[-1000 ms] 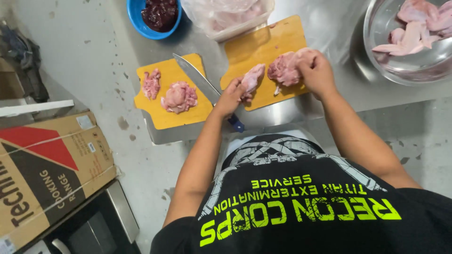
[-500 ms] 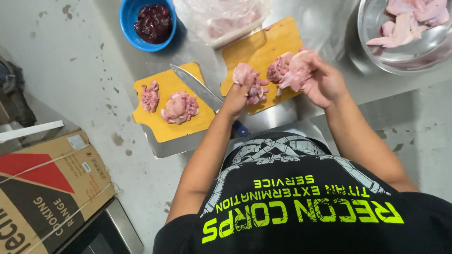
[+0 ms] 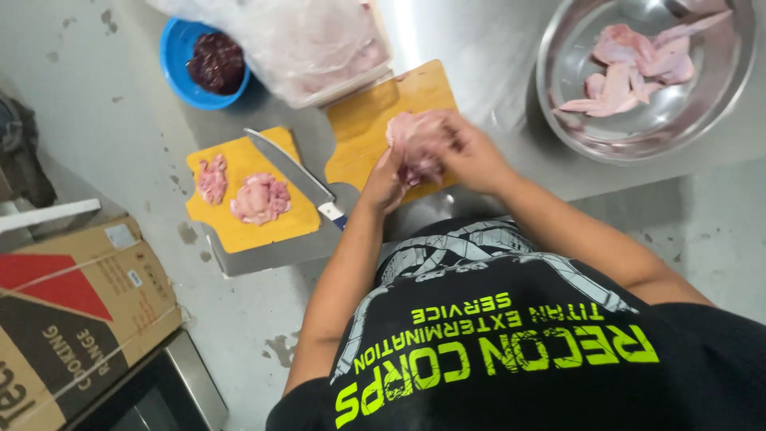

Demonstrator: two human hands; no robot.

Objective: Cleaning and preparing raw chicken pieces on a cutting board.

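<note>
A: Where are the hands?

B: Both are together over the near edge of the larger yellow cutting board (image 3: 363,128). The left hand (image 3: 383,182) and the right hand (image 3: 471,156) close around one lump of raw pink poultry meat (image 3: 415,140), held just above the board.

A: How tight is each grip?

B: The right hand's grip is wrapped over the meat from the right, fingers curled onto it. The left hand's grip presses in from below and the left, also closed on it. The picture is blurred there, so single fingers are hard to tell apart.

A: What lies about them?

B: A big knife (image 3: 291,172) lies just left of the left hand, its blade across the gap between the two boards. The smaller yellow board (image 3: 239,231) carries two piles of cut meat (image 3: 259,198). Behind the boards stand a blue bowl (image 3: 177,76) of dark red pieces and a clear plastic bag (image 3: 295,40) of meat. To the right on the steel tabletop (image 3: 495,56) sits a metal bowl (image 3: 558,112) with pale wings.
</note>
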